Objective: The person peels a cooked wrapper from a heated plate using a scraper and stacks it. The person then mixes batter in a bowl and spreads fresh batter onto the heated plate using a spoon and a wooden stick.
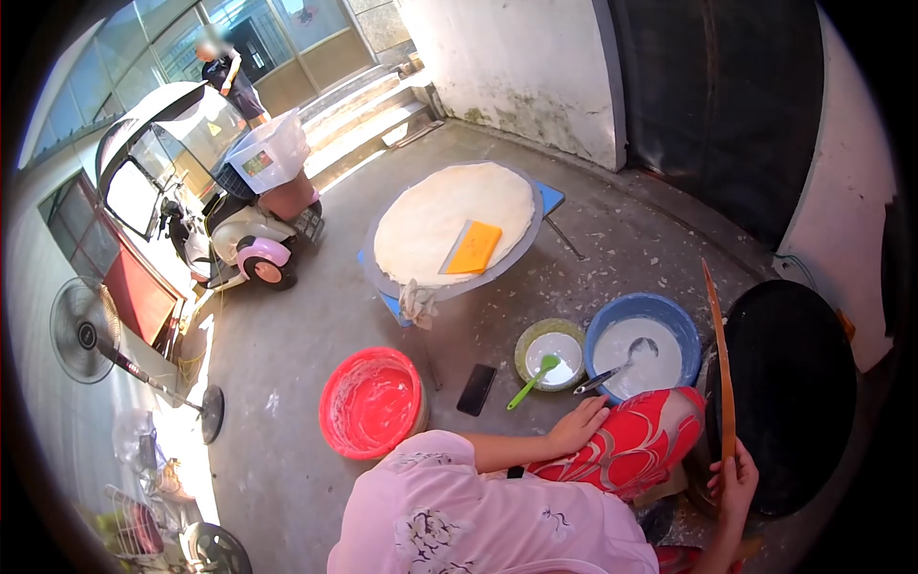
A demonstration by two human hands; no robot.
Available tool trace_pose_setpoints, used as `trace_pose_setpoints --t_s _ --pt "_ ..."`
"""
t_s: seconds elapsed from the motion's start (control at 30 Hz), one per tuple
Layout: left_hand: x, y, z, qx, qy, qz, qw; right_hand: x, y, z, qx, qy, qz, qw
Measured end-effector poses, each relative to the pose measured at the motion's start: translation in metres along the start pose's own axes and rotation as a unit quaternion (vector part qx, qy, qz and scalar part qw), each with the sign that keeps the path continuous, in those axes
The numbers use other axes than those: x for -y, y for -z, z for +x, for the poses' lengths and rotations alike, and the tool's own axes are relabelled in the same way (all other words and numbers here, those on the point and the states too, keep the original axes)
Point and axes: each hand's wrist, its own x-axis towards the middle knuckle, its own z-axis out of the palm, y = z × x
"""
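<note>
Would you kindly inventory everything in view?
Table: one, blue, centre
Board: one, grey, on table
Flatbread: count unclear, cream, on board
Scraper: one, orange, on flatbread
Cloth: one, pale, board edge
Griddle: one, black, far right
Basin: one, blue, left of griddle
Ladle: one, grey, in basin
Bowl: one, green, beside basin
Spatula: one, green, in bowl
Phone: one, black, floor
Tub: one, red, left of phone
Fan: one, grey, left
Vehicle: one, white and pink, upper left
Box: one, white, on vehicle
Bystander: one, dark-clothed, top left
Wooden strip: one, brown, right
Left hand: one, bare, on knee
Right hand: one, bare, gripping strip
</note>
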Motion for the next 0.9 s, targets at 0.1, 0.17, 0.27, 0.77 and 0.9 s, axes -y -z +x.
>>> trace_pose_setpoints --t_s 0.1,0.17,0.27,0.77,0.9 --pt "0.0011 0.0 0.0001 0.002 0.0 0.004 1.0 0.0022 -0.0026 -0.0011 -0.007 -0.005 -0.005 1.0" --pt "0.0018 0.0001 -0.0001 -0.002 -0.004 0.004 1.0 0.0034 -0.0039 -0.0014 -0.015 -0.01 -0.011 1.0" --pt "0.0073 -0.0035 0.0017 -0.003 -0.007 0.004 1.0 0.0041 -0.0049 -0.0017 -0.03 -0.024 -0.024 0.999" --pt "-0.0004 -0.001 -0.0002 -0.008 -0.001 0.002 1.0 -0.0025 -0.004 -0.0036 0.008 0.015 0.018 1.0" --pt "-0.0014 -0.0014 -0.0012 -0.013 -0.008 -0.002 1.0 0.0008 -0.0056 -0.0057 0.002 0.014 -0.001 1.0"
